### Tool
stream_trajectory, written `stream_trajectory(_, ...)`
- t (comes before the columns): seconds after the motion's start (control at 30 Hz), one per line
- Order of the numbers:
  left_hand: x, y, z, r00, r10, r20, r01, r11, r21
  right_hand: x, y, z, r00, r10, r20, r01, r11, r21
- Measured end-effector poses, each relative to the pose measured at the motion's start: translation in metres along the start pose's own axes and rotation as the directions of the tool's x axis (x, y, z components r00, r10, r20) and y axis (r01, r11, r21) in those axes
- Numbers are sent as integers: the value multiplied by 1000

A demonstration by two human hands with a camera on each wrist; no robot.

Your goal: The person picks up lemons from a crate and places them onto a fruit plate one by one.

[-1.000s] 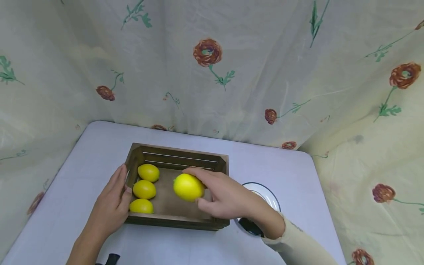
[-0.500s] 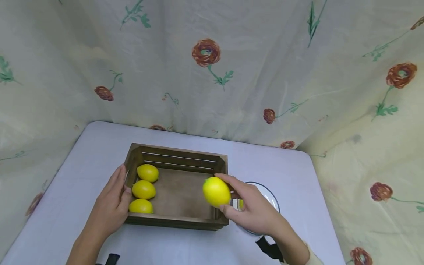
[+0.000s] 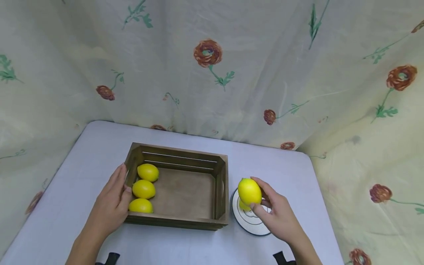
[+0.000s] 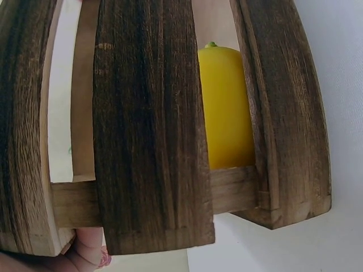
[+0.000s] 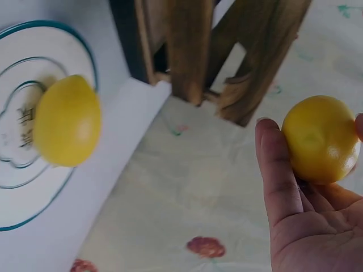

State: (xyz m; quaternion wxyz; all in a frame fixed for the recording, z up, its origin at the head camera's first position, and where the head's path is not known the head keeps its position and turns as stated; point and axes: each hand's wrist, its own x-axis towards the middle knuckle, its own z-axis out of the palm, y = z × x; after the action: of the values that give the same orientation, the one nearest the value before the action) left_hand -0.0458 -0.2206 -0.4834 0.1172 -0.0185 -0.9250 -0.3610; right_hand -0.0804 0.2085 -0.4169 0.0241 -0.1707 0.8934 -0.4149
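My right hand [image 3: 279,213] grips a yellow lemon [image 3: 250,191] above a white plate [image 3: 250,225] with a dark rim, right of the crate. Beneath it, partly hidden, another lemon [image 5: 68,120] lies on the plate, as the right wrist view shows. My left hand [image 3: 110,200] rests against the left end of a brown wooden crate [image 3: 179,220], its fingers along the slats. Inside the crate, three lemons [image 3: 144,189] form a row along the left wall; one lemon [image 4: 227,107] shows between the slats in the left wrist view.
The crate and plate stand on a table with a white cover [image 3: 185,246]. A floral curtain [image 3: 245,73] hangs behind and beside the table. Dark straps [image 3: 112,258] show near the wrists at the lower edge of the head view.
My right hand has carried the lemon rightward, out from over the crate to above the plate. My left hand, the crate and its three lemons have stayed in place.
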Motion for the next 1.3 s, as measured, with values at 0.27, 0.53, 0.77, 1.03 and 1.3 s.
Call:
stream_trajectory(0.27, -1, 1, 1, 1000, -4, 4, 4, 1000, 1, -14, 31, -3, 994, 88, -62, -88, 996, 0)
stream_trajectory(0.53, -1, 1, 1, 1000, -8, 8, 8, 1000, 5, -22, 46, -7, 974, 204, -96, -210, 976, -57)
stream_trajectory(0.77, -1, 1, 0, 1000, -4, 4, 4, 1000, -2, -28, 79, -3, 946, 290, -144, -313, 933, -179)
stream_trajectory(1.03, 0, 1, 0, 1000, 2, 6, -2, 1000, -4, -34, 105, 5, 916, 366, -163, -398, 876, -272)
stream_trajectory(1.3, 0, 1, 1, 1000, 5, 4, -5, 1000, 0, -37, 118, 12, 901, 409, -143, -433, 844, -317)
